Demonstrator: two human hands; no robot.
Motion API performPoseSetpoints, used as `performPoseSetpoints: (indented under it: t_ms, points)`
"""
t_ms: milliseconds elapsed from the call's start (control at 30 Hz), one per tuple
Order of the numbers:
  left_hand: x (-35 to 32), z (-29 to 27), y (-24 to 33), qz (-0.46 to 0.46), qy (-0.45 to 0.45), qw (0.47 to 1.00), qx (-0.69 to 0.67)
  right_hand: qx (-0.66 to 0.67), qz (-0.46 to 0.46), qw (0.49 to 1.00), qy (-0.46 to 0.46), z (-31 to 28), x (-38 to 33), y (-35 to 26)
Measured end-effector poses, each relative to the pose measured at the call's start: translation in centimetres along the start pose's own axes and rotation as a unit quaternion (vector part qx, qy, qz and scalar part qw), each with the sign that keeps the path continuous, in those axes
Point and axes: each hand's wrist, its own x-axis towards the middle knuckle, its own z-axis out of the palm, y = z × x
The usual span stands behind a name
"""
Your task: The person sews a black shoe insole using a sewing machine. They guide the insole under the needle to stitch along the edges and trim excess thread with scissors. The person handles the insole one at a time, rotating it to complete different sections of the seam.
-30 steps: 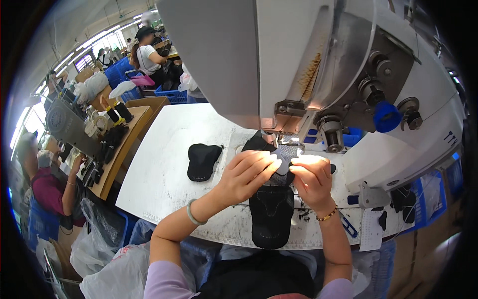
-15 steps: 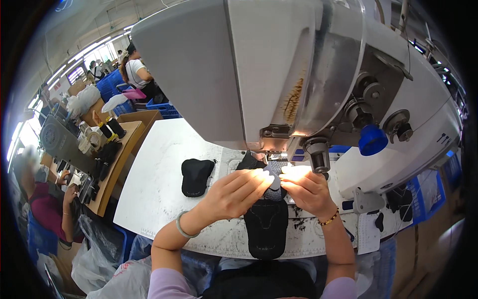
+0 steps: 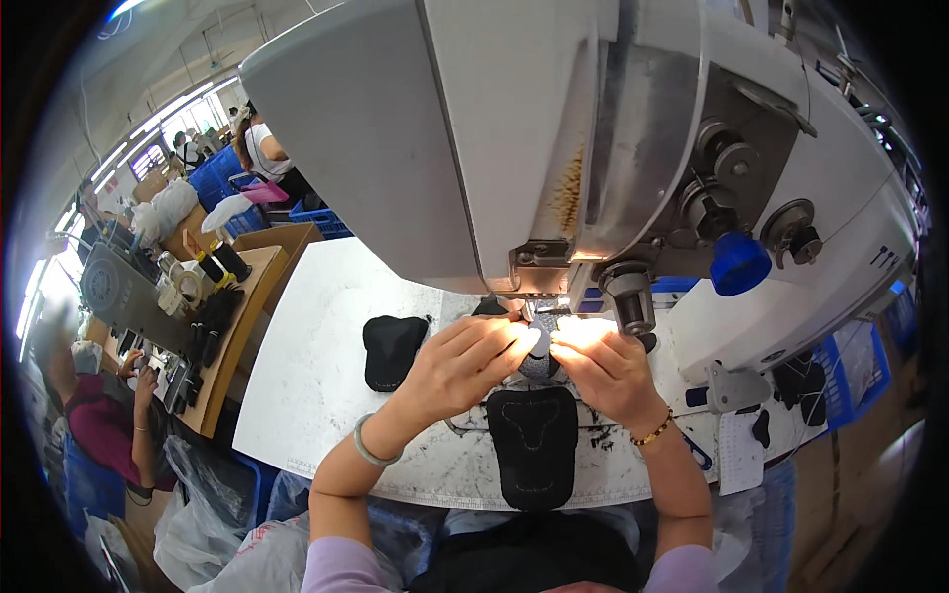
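Observation:
Under the lit needle area of a large white sewing machine [image 3: 534, 282], both hands pinch a small grey textured fabric piece [image 3: 540, 368]. My left hand [image 3: 460, 366] grips its left side, fingers closed and pointing at the needle. My right hand [image 3: 611, 374] has its fingers closed on the right side, the tips washed out by the lamp. Just below the hands lies a black shaped fabric panel [image 3: 534, 455] with light stitch lines. A second black panel [image 3: 392, 353] lies left of my left hand. The fingers hide much of the grey piece.
The white worktable [image 3: 306, 346] carries dark lint. On the right are a machine bracket [image 3: 736, 383], a white paper sheet [image 3: 739, 450] and a blue crate [image 3: 858, 366]. Thread spools [image 3: 232, 262] stand on a wooden bench at left, near a seated co-worker [image 3: 109, 425].
The grey piece and my fingertips have shifted slightly, and less black fabric shows beside the needle. The panel below now lies apart from the grey piece. The whole view has shifted slightly.

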Motion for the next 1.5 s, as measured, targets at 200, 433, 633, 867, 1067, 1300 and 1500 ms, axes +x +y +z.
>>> performPoseSetpoints:
  t_ms: [200, 433, 633, 867, 1067, 1300, 1500]
  points:
    - [-0.2, 0.6, -0.9, -0.001, 0.012, 1.000, -0.010, -0.064, 0.013, 0.998, 0.008, 0.9, 0.2, -1.5]
    - [-1.4, 2.3, -2.0, -0.075, 0.058, 0.991, -0.097, -0.090, 0.071, 0.993, 0.034, 2.3, 0.3, -2.9]
    - [-1.5, 3.1, -2.0, -0.094, 0.096, 0.987, -0.088, -0.071, 0.111, 0.990, 0.049, 2.7, -0.3, -2.6]
    - [-2.3, 3.6, -2.0, -0.178, 0.115, 0.963, -0.168, -0.054, 0.136, 0.988, 0.049, 3.2, -1.1, -2.3]
    - [-2.5, 3.4, -2.6, -0.175, 0.109, 0.956, -0.210, -0.046, 0.141, 0.988, 0.039, 2.9, -0.7, -2.4]
    - [-1.7, 2.6, -2.6, -0.121, 0.090, 0.977, -0.151, -0.040, 0.125, 0.990, 0.058, 2.9, -0.8, -1.8]
    - [-1.1, 1.5, -2.5, -0.104, 0.055, 0.986, -0.115, -0.045, 0.115, 0.991, 0.050, 2.7, -0.8, -1.9]
